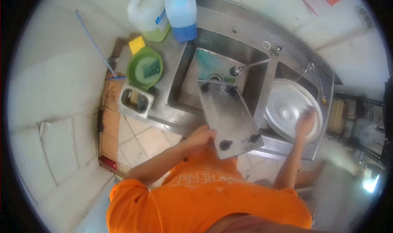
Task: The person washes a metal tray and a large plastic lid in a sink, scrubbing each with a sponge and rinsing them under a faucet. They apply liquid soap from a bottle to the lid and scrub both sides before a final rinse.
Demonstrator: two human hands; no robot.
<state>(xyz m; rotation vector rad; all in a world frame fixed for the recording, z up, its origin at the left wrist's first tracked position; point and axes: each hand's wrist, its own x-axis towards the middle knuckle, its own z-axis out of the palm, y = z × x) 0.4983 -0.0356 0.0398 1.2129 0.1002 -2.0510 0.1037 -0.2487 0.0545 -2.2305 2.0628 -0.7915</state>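
My left hand is closed on the near left edge of a rectangular metal plate. The plate has black feet at its corners and is held tilted over the front of the sink. My right hand is over the right part of a large round metal lid, which lies across the right basin. Motion smears its fingers, so their grip does not show. A faucet reaches over the sink beyond the plate, and the drain is partly hidden by the plate's far edge.
On the left counter stand a green bowl with a sponge in liquid, a yellow sponge and a small metal container. Behind them are a jug of yellow-green liquid and a jug of blue liquid. A second tap is at the right.
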